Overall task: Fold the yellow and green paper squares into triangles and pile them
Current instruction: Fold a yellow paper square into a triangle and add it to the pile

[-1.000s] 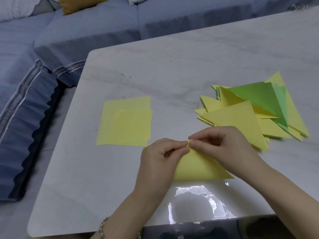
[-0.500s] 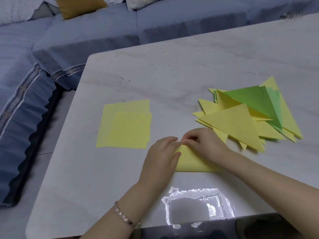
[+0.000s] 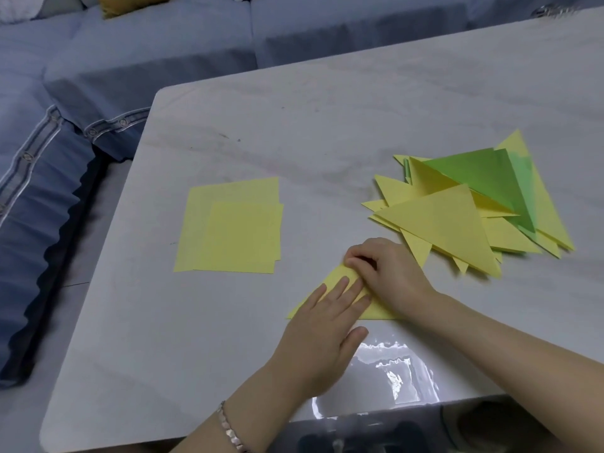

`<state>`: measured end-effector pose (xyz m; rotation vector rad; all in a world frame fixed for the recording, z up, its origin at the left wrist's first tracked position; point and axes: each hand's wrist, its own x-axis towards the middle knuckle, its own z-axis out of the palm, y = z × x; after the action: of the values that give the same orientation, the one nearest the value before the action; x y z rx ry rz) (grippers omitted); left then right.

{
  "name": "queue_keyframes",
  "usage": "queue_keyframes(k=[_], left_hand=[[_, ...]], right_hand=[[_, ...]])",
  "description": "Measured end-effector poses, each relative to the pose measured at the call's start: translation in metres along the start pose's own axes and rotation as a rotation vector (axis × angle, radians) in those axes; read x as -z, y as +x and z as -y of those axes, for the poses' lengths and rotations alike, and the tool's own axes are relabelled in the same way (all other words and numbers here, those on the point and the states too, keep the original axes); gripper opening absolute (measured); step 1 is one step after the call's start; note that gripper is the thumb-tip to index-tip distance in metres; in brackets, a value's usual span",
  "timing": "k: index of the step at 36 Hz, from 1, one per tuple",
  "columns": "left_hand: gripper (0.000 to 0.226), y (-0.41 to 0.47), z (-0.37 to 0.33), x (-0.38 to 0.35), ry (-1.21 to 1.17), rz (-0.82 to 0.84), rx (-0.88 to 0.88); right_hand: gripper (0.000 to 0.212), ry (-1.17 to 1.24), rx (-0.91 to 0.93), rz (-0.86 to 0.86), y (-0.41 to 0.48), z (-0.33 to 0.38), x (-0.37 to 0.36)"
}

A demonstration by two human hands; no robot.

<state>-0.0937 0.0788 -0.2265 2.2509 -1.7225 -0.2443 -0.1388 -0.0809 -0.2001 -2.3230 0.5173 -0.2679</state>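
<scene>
- The fingers (image 3: 342,290) of the left hand (image 3: 322,335) are laid out straight and flat on the folded sheet (image 3: 379,311), nothing being gripped; the paper is merely pressed to the table (image 3: 294,132).
- The fingertips (image 3: 357,261) of the right hand (image 3: 390,274) are curled down upon the sheet's top corner, where the two layers appear to be pinched together; the thumb is hidden, so this cannot be confirmed.
- The folded sheet, yellow and already triangular, is found flat on the table near the front edge, mostly covered by both hands.
- The crease is judged to be the step in hand: corners matched, fold not yet flattened.
- The paper is judged very light, thin and limp, and likely to slide on the glossy tabletop. It should be pinned at the matched corner while the fold is rubbed down, and afterwards lifted by a corner or edge.
- The pile of triangles (image 3: 457,220), yellow and green and loosely fanned, is seen just beside the right hand.
- The unfolded squares (image 3: 228,230), all yellow, are stacked to the left, apart from the hands.
- A bracelet (image 3: 230,429) is worn on the left wrist; a blue sofa (image 3: 130,53) is seen beyond the table.
</scene>
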Motion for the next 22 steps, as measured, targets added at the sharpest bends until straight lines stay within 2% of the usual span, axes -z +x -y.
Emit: queue_keyframes(k=[8, 11, 13, 18, 22], left_hand=[[0.047, -0.022, 0.002, 0.002, 0.125, 0.055, -0.065], [0.047, -0.028, 0.0, -0.001, 0.125, 0.033, -0.052], [0.046, -0.029, -0.005, -0.003, 0.114, 0.004, -0.01], [0.039, -0.035, -0.011, -0.004, 0.022, -0.14, 0.084], [0.044, -0.043, 0.0, 0.0, 0.011, -0.246, 0.142]], right_hand=[[0.014, -0.005, 0.028, -0.051, -0.002, -0.006, -0.005], [0.023, -0.01, 0.028, -0.065, -0.003, -0.007, -0.008], [0.027, -0.022, 0.035, -0.079, -0.005, -0.008, -0.009], [0.019, -0.066, 0.096, -0.158, -0.008, -0.01, -0.013], [0.019, -0.07, 0.109, -0.157, -0.008, -0.013, -0.014]])
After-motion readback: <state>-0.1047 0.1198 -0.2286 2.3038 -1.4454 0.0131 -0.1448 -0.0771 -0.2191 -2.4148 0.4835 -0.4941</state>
